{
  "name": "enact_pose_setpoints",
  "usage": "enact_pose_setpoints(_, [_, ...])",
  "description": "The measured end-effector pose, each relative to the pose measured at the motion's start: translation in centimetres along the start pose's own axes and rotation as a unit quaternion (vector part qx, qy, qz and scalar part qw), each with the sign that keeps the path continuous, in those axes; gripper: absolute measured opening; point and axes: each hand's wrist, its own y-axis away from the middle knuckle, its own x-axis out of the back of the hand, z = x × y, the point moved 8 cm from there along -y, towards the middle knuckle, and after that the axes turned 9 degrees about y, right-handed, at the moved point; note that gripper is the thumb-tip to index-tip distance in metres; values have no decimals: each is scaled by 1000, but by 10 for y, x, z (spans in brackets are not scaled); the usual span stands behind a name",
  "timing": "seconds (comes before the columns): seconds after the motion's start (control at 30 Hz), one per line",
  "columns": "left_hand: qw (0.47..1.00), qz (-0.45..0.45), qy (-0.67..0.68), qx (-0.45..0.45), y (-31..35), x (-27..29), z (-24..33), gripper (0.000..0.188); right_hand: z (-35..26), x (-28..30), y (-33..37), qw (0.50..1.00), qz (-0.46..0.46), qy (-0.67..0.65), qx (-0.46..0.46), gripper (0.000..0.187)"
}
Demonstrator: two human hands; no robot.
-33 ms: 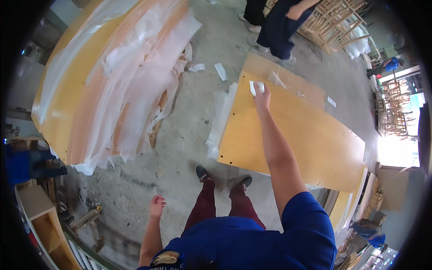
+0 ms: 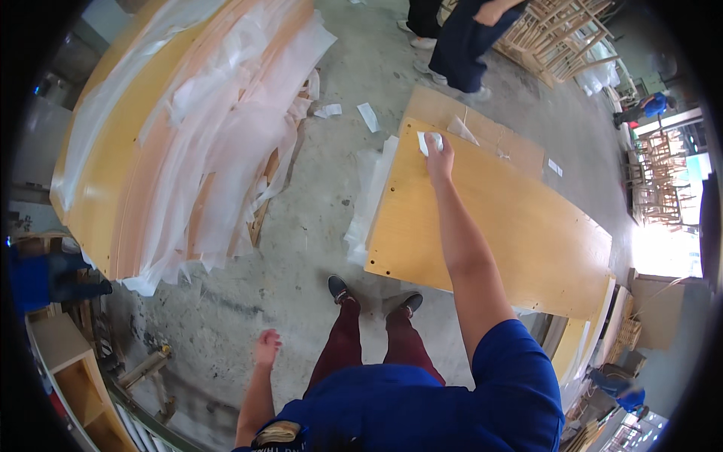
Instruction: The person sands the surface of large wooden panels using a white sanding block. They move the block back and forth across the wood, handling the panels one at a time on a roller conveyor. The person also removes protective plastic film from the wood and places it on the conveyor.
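My right arm stretches out over a yellow-brown wooden panel [image 2: 512,233] with small dark holes near its edges. At the panel's far left corner, my right hand [image 2: 440,157] is closed on a white wad [image 2: 432,142], paper or cloth, I cannot tell which. A flat piece of it shows beside the fingers and lies against the panel. My left hand [image 2: 266,348] hangs low over the concrete floor at my left side. Its fingers are loosely bent and a little apart, with nothing seen in them.
On the left stands a big stack of wooden panels [image 2: 98,218] interleaved with white sheeting [image 2: 233,143]. Cardboard [image 2: 520,154] juts out beyond my panel. Paper scraps [image 2: 368,117] lie on the floor. A person [image 2: 467,45] stands beyond, near wooden frames [image 2: 561,38]. An open cabinet [image 2: 75,369] is at lower left.
My left hand has shifted slightly to the right. The right hand stays at the panel's far left corner with the white wad.
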Motion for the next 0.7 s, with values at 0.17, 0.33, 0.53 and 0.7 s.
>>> enact_pose_setpoints(0.17, [984, -96, -132, 75, 23, -32, -51, 24, -15, -15, -14, 981, 71, 160, 81, 39])
enact_pose_setpoints(0.33, [967, -123, -187, 121, 27, -30, -78, 24, -17, -19, -17, 972, 68, 218, 60, 40])
enact_pose_setpoints(0.53, [986, -54, -104, 117, 4, -10, -71, 25, -17, -22, -22, 958, 80, 266, 67, 41])
enact_pose_setpoints(0.7, [989, -27, -68, 125, -4, -4, -76, 24, -19, -23, -21, 945, 89, 308, 63, 43])
